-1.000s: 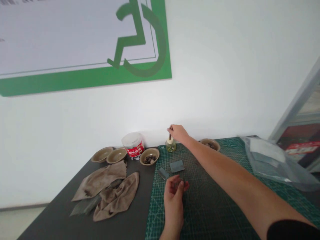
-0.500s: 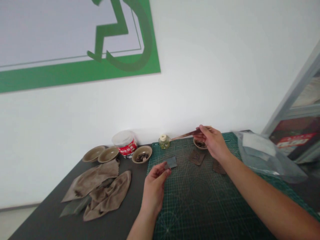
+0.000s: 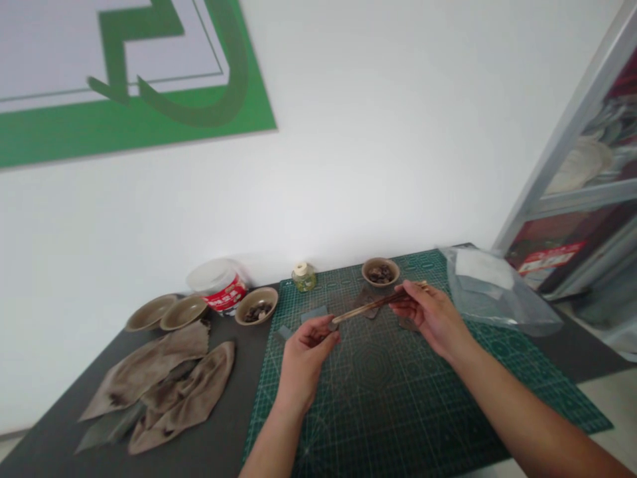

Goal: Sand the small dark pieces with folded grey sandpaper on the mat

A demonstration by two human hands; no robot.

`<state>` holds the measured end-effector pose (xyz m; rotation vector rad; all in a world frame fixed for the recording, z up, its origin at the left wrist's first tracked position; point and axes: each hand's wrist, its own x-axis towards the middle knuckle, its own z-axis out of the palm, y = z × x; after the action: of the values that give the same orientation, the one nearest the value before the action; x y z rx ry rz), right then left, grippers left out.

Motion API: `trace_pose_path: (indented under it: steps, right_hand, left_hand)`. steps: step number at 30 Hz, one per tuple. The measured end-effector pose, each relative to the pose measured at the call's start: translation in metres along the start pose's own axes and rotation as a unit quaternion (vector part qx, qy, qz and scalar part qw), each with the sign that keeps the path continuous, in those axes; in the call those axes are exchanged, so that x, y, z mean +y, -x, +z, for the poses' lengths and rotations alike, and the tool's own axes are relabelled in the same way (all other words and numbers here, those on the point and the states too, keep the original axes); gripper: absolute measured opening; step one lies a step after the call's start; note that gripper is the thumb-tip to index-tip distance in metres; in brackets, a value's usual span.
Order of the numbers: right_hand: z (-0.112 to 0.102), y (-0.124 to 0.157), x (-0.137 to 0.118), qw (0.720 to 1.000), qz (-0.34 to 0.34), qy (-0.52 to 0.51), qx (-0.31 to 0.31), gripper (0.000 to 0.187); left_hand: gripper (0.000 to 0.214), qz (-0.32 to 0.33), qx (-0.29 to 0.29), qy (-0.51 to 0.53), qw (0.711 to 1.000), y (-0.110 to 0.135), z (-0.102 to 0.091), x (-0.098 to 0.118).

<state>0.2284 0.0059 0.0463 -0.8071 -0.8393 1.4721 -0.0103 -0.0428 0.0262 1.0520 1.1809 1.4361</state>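
Fingers of the right hand (image 3: 434, 320) grasp one slender tool (image 3: 367, 307), those of the left hand (image 3: 303, 355) pinch one small piece (image 3: 334, 326), with four bowls (image 3: 150, 313) and one bottle (image 3: 305, 279) beyond.

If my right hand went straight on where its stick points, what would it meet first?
Probably the small greyish piece pinched in your left hand. The tip of the thin stick appears right there, though depth leaves contact unclear.
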Motion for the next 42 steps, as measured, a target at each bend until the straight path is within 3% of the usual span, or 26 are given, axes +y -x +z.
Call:
trace_pose_path:
  steps: [7, 15, 25, 29, 35, 39, 42]
  right_hand:
    - [-0.010, 0.002, 0.006, 0.999, 0.032, -0.011, 0.007, 0.027]
    - [-0.011, 0.006, 0.001, 0.999, 0.052, -0.001, 0.002, 0.025]
    - [-0.009, 0.002, 0.003, 1.000, 0.027, 0.003, 0.011, 0.022]
    - [0.010, -0.019, -0.004, 0.999, -0.045, 0.003, -0.001, 0.023]
    - [0.069, -0.082, 0.009, 0.986, -0.144, 0.079, -0.016, 0.035]
    - [0.105, -0.122, 0.024, 0.961, -0.199, 0.185, -0.053, 0.038]
    - [0.119, -0.138, 0.035, 0.937, -0.215, 0.272, -0.053, 0.039]
  left_hand:
    - [0.033, -0.007, -0.025, -0.037, 0.999, 0.005, 0.008, 0.004]
    - [0.033, -0.002, -0.034, -0.048, 0.998, 0.004, 0.001, -0.003]
    - [0.029, -0.014, -0.031, -0.049, 0.998, 0.007, -0.007, -0.005]
    - [0.027, -0.048, -0.020, -0.067, 0.996, 0.014, -0.019, -0.005]
    - [0.028, -0.068, -0.012, -0.075, 0.995, 0.027, -0.037, -0.024]
    - [0.029, -0.080, -0.021, -0.071, 0.994, 0.029, -0.045, -0.041]
    - [0.029, -0.090, -0.028, -0.063, 0.994, 0.027, -0.048, -0.048]
